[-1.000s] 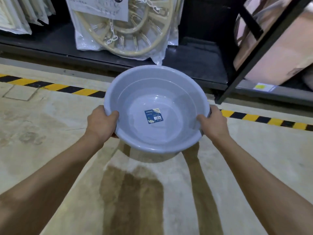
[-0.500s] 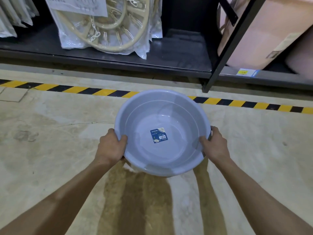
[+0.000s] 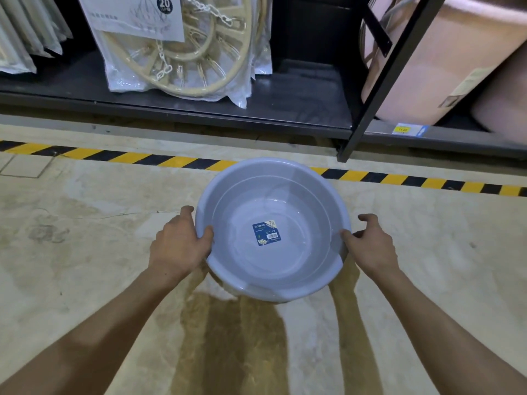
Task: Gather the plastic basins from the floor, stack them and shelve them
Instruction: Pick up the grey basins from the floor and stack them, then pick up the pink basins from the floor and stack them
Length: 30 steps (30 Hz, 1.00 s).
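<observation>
Pale blue basin (image 3: 273, 232) low over the floor (image 3: 85, 252) just short of the striped tape (image 3: 182, 161) and dark shelf (image 3: 299, 109), left hand (image 3: 178, 248) gripping its left rim, right hand (image 3: 370, 245) at its right rim with fingers loosely spread, thumb touching.

Round pale blue-grey plastic basin (image 3: 273, 232), upright and empty, with a small dark blue label stuck to the middle of its bottom. Rolled rim all round. Low over the pale floor (image 3: 85, 252), just short of the yellow-and-black stripe.
</observation>
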Available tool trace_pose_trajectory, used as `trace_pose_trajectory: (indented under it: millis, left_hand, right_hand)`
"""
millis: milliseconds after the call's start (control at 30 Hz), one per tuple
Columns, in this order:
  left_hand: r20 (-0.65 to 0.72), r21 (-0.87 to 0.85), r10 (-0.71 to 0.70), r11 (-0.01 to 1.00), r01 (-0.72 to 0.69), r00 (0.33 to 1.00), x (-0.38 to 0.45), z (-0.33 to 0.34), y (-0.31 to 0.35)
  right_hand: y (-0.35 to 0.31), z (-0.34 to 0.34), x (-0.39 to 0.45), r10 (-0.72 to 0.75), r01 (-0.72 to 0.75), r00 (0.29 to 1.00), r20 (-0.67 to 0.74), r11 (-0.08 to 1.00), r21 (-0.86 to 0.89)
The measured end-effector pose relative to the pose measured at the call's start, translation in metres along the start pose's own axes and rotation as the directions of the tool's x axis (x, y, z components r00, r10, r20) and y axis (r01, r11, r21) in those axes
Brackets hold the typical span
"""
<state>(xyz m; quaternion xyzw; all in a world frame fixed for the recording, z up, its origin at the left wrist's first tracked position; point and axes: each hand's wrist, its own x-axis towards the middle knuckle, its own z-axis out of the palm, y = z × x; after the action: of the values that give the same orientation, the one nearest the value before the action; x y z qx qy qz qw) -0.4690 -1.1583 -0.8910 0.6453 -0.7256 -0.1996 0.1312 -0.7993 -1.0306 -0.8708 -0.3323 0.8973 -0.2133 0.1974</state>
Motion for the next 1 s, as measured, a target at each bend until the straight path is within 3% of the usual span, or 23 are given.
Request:
trace_pose_trajectory:
  millis: [167,333,567,733,867,1000]
  left_hand:
    - [0.001,0.111,0.014,0.994,-0.014,1.0,0.0,-0.044,0.032]
    - [0.119,0.191,0.114,0.972,-0.135,0.986,-0.028,-0.144,0.099]
    - [0.221,0.357,0.344,0.843,-0.404,0.913,-0.05,-0.394,0.249]
    - [0.282,0.345,0.441,0.782,-0.519,0.852,-0.078,-0.559,0.381]
    - [0.345,0.306,0.533,0.714,-0.63,0.772,-0.106,-0.638,0.48]
    - [0.356,0.23,0.676,0.606,-0.761,0.646,-0.131,-0.663,0.573]
  right_hand:
    - [-0.017,-0.038,-0.009,-0.008,0.008,1.0,0.007,0.998,-0.058]
    - [-0.066,-0.125,-0.053,0.017,-0.012,0.998,0.061,0.995,-0.095]
    - [-0.189,-0.375,-0.134,-0.025,0.049,0.995,0.094,0.962,-0.267]
    - [-0.266,-0.566,-0.198,-0.045,0.073,0.994,0.096,0.949,-0.307]
    - [-0.284,-0.68,-0.242,0.001,0.017,0.998,0.057,0.951,-0.31]
    - [-0.26,-0.764,-0.274,0.083,-0.092,0.995,-0.047,0.961,-0.262]
